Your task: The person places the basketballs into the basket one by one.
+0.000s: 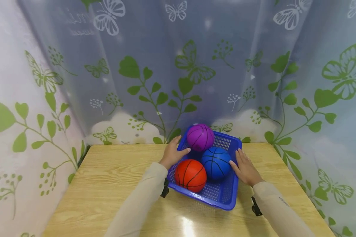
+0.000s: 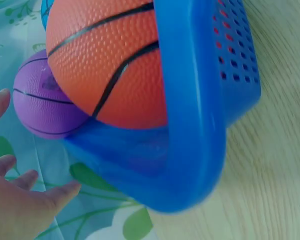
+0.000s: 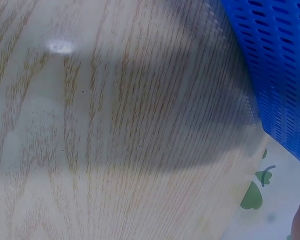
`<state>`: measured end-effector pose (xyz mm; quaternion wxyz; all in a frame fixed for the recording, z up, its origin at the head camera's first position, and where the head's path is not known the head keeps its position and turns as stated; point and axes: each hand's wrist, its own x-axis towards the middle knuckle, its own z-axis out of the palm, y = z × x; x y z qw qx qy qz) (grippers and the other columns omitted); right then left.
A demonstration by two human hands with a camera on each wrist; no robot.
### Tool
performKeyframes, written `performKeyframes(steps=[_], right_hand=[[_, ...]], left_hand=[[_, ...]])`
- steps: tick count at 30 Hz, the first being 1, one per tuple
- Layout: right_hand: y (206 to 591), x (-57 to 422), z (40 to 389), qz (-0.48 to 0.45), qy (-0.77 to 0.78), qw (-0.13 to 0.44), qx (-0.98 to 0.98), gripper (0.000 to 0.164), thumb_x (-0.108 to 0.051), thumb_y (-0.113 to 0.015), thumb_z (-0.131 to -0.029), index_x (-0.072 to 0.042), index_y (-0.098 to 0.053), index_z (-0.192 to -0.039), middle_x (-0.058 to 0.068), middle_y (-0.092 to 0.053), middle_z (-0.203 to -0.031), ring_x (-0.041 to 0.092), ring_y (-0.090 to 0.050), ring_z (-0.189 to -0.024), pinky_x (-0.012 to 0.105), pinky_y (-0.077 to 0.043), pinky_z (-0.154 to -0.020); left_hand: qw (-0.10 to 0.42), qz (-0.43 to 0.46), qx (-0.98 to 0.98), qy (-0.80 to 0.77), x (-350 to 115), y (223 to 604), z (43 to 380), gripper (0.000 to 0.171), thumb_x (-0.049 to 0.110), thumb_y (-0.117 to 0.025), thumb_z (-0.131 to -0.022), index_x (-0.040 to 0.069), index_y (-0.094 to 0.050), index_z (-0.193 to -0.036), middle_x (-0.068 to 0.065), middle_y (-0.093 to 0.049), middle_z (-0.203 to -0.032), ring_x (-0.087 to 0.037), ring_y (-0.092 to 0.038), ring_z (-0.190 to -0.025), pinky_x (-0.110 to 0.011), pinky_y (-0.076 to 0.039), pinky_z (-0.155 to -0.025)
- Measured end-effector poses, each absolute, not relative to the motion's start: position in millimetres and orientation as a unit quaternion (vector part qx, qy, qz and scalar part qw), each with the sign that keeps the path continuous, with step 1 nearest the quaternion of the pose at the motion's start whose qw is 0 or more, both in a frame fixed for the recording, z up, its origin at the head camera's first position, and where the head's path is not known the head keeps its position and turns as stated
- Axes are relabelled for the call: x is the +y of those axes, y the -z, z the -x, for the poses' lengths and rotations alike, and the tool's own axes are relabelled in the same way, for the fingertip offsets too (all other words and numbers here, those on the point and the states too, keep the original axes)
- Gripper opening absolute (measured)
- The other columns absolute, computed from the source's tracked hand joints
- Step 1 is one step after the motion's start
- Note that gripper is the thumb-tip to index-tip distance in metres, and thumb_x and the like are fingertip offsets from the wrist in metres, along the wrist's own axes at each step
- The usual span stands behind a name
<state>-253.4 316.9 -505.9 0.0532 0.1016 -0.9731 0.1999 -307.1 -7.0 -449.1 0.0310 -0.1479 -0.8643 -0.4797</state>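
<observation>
A blue perforated plastic basket [image 1: 210,194] sits turned at an angle on the table. Inside it are three toy basketballs: a purple ball [image 1: 200,137] at the back, a blue ball [image 1: 216,163] at the right and an orange-red ball [image 1: 191,175] at the front left. My left hand [image 1: 172,152] is at the basket's left rim, thumb reaching over it; in the left wrist view its fingers [image 2: 65,194] are spread apart. At the right rim is my right hand [image 1: 246,167], fingers straight along the outside and thumb towards the blue ball. The right wrist view shows mostly tabletop and the basket's side [image 3: 280,75].
The light wooden table [image 1: 112,174] extends on both sides of the basket. A curtain [image 1: 154,65] printed with leaves and butterflies hangs behind the table's far edge and along both sides. Dark wrist straps [image 1: 256,207] show below both hands.
</observation>
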Motion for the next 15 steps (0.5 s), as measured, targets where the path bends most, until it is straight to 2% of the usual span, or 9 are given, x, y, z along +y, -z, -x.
performKeyframes(steps=[7, 15], right_hand=[[507, 322, 257, -0.099, -0.198, 0.049, -0.974, 0.072, -0.043, -0.031, -0.104, 0.014, -0.018, -0.146, 0.032, -0.011, -0.154, 0.048, -0.008, -0.142, 0.061, -0.011, -0.113], [506, 326, 260, -0.099, -0.201, 0.035, -0.974, 0.076, -0.047, -0.03, -0.103, 0.014, -0.016, -0.146, 0.033, -0.009, -0.154, 0.048, -0.007, -0.142, 0.061, -0.01, -0.113]], left_hand=[[0.02, 0.148, -0.885, 0.442, -22, 446, 309, 0.074, 0.025, -0.072, -0.085, -0.002, -0.037, -0.145, -0.023, -0.034, -0.15, -0.039, -0.034, -0.137, -0.05, -0.031, -0.111], [0.015, 0.154, -0.898, 0.413, -44, 449, 313, 0.075, 0.024, -0.073, -0.084, -0.004, -0.037, -0.144, -0.026, -0.035, -0.148, -0.04, -0.032, -0.138, -0.05, -0.028, -0.112]])
